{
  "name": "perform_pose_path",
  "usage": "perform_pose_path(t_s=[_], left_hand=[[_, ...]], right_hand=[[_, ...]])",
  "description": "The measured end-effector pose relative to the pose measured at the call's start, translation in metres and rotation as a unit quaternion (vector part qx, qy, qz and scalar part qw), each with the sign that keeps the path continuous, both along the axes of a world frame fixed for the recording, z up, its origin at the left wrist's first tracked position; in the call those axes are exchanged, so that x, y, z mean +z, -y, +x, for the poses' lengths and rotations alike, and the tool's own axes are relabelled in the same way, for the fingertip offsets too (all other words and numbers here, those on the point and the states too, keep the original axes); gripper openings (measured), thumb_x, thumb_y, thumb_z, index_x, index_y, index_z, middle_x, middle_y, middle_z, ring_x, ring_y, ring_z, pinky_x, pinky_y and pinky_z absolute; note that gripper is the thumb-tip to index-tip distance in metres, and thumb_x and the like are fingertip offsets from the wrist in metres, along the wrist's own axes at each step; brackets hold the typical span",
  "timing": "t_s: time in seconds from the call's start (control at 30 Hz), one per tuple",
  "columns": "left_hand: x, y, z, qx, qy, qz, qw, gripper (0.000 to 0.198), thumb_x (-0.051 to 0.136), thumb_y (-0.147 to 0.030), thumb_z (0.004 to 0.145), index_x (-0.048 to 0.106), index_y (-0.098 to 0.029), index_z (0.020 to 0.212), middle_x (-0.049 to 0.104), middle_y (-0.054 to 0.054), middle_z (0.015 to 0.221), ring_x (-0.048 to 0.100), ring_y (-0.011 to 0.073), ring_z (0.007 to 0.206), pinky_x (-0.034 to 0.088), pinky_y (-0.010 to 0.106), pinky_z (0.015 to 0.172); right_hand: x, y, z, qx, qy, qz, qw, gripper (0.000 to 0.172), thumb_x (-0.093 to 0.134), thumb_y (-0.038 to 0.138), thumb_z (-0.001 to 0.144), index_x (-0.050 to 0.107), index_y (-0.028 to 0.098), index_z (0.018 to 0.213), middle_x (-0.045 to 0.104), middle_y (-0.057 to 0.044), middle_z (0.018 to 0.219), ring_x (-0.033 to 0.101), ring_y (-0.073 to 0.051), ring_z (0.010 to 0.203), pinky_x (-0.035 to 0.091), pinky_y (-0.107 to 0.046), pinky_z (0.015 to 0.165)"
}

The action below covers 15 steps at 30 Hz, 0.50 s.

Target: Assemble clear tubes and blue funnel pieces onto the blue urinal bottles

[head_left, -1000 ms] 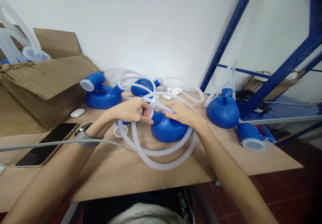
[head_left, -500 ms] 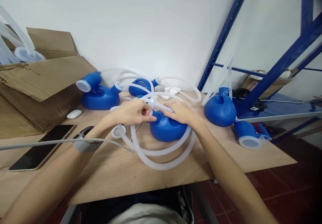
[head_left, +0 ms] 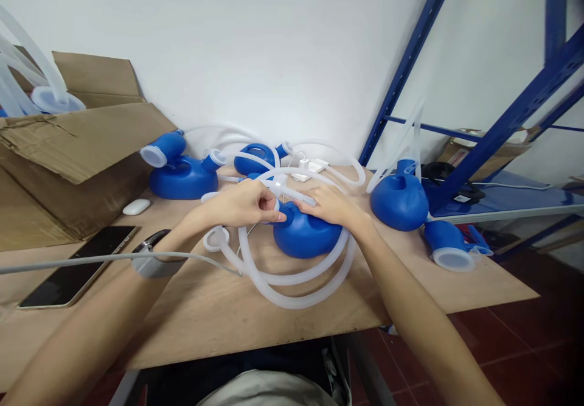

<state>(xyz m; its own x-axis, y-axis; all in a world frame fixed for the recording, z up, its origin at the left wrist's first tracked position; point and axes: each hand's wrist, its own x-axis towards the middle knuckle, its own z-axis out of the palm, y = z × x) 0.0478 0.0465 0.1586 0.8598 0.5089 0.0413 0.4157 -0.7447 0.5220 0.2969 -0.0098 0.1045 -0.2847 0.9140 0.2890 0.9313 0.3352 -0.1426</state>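
A blue plastic urinal bottle [head_left: 306,235] lies on the table in front of me, its neck pointing left. My left hand [head_left: 249,203] is closed around the neck's mouth, thumb on the blue rim and the other fingers partly hidden behind it. Over the top of the bottle my right hand [head_left: 329,204] is wrapped, gripping its upper side. A clear hose [head_left: 296,301] loops around the front of the bottle and passes over it near my right fingers. At the hose's left part a white round cap [head_left: 215,238] rests on the table.
More blue bottles [head_left: 183,178] with hoses stand at the back left, and another bottle [head_left: 399,202] stands right. A blue funnel piece [head_left: 449,245] lies near the right edge. At left are a cardboard box [head_left: 82,168], a phone [head_left: 77,266], a white case [head_left: 136,206] and a cable [head_left: 182,253].
Both hands keep their hold on the bottle, nearly still. The whole view has shifted very slightly.
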Motion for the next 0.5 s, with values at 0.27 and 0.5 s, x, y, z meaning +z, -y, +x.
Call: perform_pose_path(t_s=[0.27,0.5], left_hand=[[0.012,-0.002,-0.016,-0.072,-0.046,0.071,0.994,0.019,0.072,-0.040,0.089,0.076,-0.022,0.095,0.078,0.001,0.097,0.067,0.0179,0.081,0.045,0.028,0.073],[0.006,-0.004,-0.008,-0.089,-0.088,0.144,0.982,0.016,0.065,-0.031,0.094,0.071,-0.018,0.087,0.070,0.002,0.085,0.061,0.0190,0.078,0.041,0.029,0.070]], right_hand=[[-0.005,-0.004,0.006,0.017,-0.035,0.025,0.999,0.048,0.049,0.048,0.105,0.062,0.029,0.147,0.067,-0.005,0.144,0.064,-0.030,0.127,0.047,-0.040,0.109],[-0.010,-0.006,0.010,0.018,-0.035,0.040,0.998,0.045,0.049,0.049,0.105,0.066,0.031,0.142,0.068,-0.003,0.142,0.066,-0.030,0.125,0.049,-0.041,0.106]])
